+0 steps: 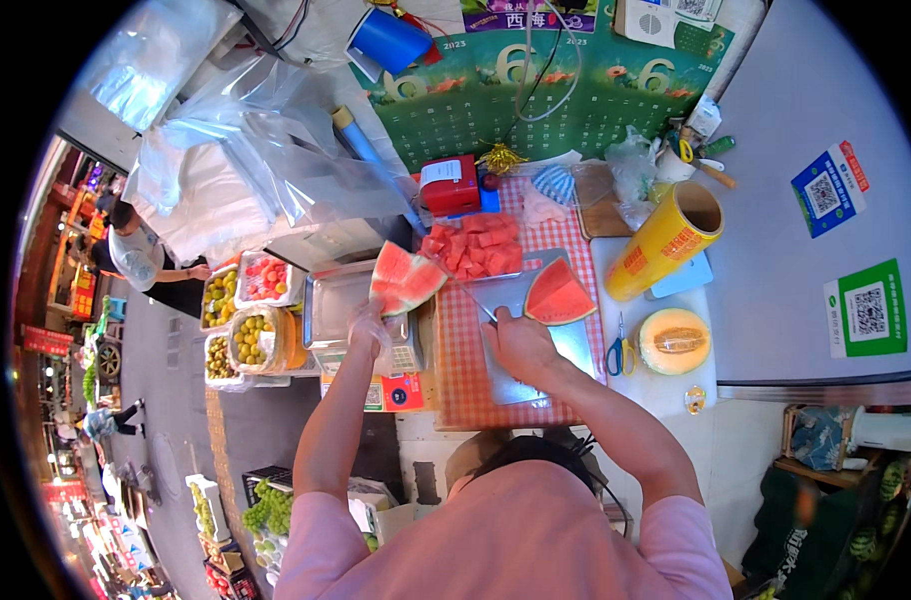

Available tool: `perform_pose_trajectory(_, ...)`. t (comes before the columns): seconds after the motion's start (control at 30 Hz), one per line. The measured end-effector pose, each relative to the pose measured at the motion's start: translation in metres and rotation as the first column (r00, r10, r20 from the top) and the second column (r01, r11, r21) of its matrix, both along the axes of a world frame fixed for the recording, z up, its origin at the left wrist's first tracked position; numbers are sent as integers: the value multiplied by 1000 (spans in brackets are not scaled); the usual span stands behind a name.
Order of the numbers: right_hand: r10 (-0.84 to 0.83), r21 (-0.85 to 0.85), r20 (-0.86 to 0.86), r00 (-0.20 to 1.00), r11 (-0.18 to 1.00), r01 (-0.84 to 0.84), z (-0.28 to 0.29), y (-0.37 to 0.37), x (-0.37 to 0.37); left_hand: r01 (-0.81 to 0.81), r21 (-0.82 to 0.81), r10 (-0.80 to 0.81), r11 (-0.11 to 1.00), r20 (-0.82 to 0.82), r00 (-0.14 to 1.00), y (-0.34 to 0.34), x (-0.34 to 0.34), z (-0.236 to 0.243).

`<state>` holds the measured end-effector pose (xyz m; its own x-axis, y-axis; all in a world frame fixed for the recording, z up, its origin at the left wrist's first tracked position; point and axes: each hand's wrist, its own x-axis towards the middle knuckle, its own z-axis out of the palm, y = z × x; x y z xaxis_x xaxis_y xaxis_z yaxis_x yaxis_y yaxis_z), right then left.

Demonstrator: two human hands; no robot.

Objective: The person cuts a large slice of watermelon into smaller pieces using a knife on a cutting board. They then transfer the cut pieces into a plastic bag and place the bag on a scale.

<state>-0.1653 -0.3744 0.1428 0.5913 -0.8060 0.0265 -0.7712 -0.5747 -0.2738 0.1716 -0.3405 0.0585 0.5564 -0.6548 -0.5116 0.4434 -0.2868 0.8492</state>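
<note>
My left hand (368, 335), in a clear plastic glove, holds a cut watermelon piece (406, 275) up over the edge of a steel scale (326, 300). My right hand (516, 340) grips a knife (473, 298), its blade pointing up-left toward that piece, above a metal board (566, 382) on a red checked cloth (456, 400). A watermelon wedge (556, 298) lies on the board's far right. Behind the blade is a heap of red watermelon chunks (476, 243).
Right are a yellow film roll (651, 250), scissors (623, 350) and a halved melon (676, 342). Fruit tubs (251, 340) stand left. A red machine (451, 188) and plastic bags (226, 160) are behind. A person (146, 255) stands beyond the tubs, beside a street.
</note>
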Motion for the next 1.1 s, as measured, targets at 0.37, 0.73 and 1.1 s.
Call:
perform_pose_trajectory(0.37, -117, 285, 60, 991, 954, 95, 31, -15, -54, -20, -289, -66, 957, -284, 956, 70, -57, -3)
perform_pose_trajectory(0.73, 115, -143, 499, 859, 989, -49, -54, -121, -71, -519, -81, 514, 851, -71, 855, 357, -214, -33)
perform_pose_trajectory(1.1, -134, 326, 277, 951, 945, 39, -43, -71, -63, -940, 297, 964, -170, -146, -221, 658, -673, -119)
